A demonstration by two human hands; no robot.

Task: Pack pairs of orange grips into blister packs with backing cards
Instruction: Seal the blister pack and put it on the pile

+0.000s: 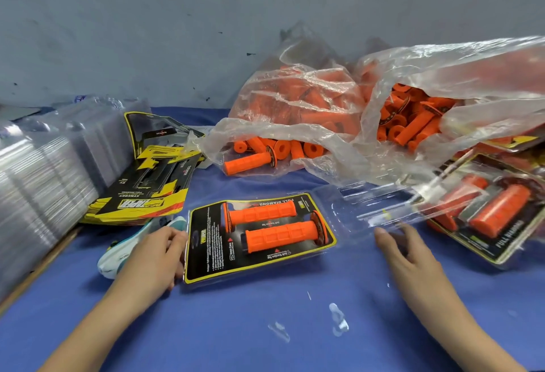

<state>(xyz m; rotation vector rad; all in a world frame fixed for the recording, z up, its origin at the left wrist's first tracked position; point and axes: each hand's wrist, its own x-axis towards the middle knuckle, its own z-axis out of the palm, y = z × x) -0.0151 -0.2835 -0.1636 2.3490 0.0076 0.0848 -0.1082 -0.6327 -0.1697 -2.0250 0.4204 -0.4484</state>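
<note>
A blister pack lies in the middle of the blue table, its black and yellow backing card facing up. Two orange grips lie side by side in it. Its clear lid half is folded out flat to the right. My left hand grips the pack's left edge with thumb and curled fingers. My right hand lies at the near edge of the clear lid, fingers spread and relaxed, fingertips touching it.
Two clear bags of loose orange grips sit at the back. Backing cards and stacked empty blisters are on the left. Filled packs pile up on the right. A white and teal object lies by my left hand.
</note>
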